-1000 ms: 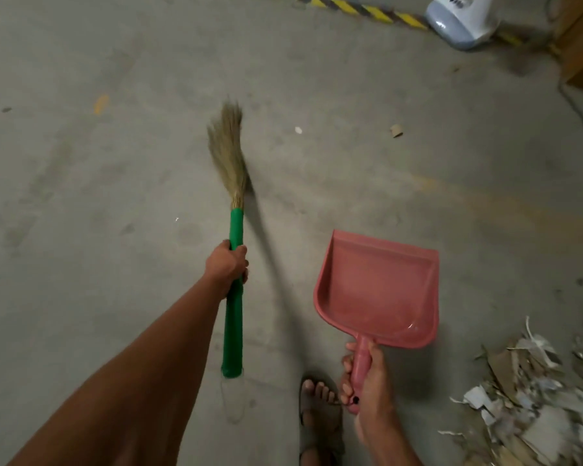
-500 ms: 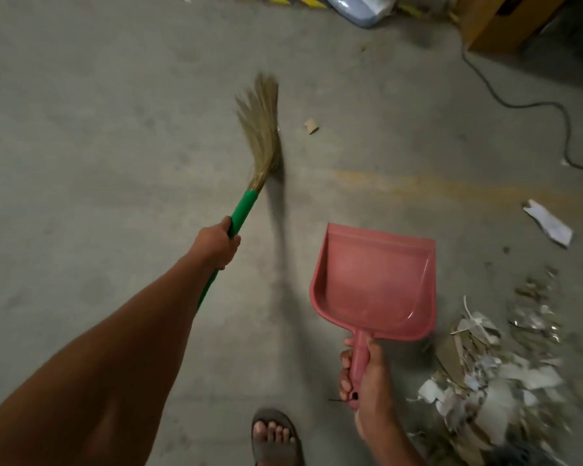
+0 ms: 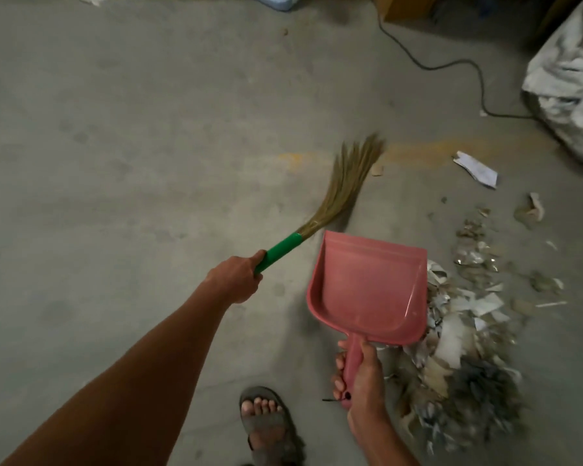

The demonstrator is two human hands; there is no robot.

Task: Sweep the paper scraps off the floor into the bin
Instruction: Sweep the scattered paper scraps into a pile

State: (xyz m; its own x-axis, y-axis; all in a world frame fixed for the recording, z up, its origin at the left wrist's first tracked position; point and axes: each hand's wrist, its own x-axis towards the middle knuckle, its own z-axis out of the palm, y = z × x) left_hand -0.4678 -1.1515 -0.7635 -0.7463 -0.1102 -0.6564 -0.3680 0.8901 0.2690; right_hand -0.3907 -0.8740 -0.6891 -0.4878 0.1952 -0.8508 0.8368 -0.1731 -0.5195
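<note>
Head view: my left hand [image 3: 238, 276] grips the green handle of the broom [image 3: 337, 193]; its bristles angle up and right, tips just beside a small scrap [image 3: 377, 169]; my right hand [image 3: 360, 378] grips the pink dustpan [image 3: 367, 287] by its handle; the paper scraps [image 3: 458, 338] lie heaped on the floor [image 3: 115, 163], right of the pan.

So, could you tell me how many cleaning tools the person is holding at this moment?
2. A green-handled broom gripped by the left hand, bristles reaching up and right over the floor; a pink dustpan held by its handle in the right hand, beside the scrap pile.
</note>
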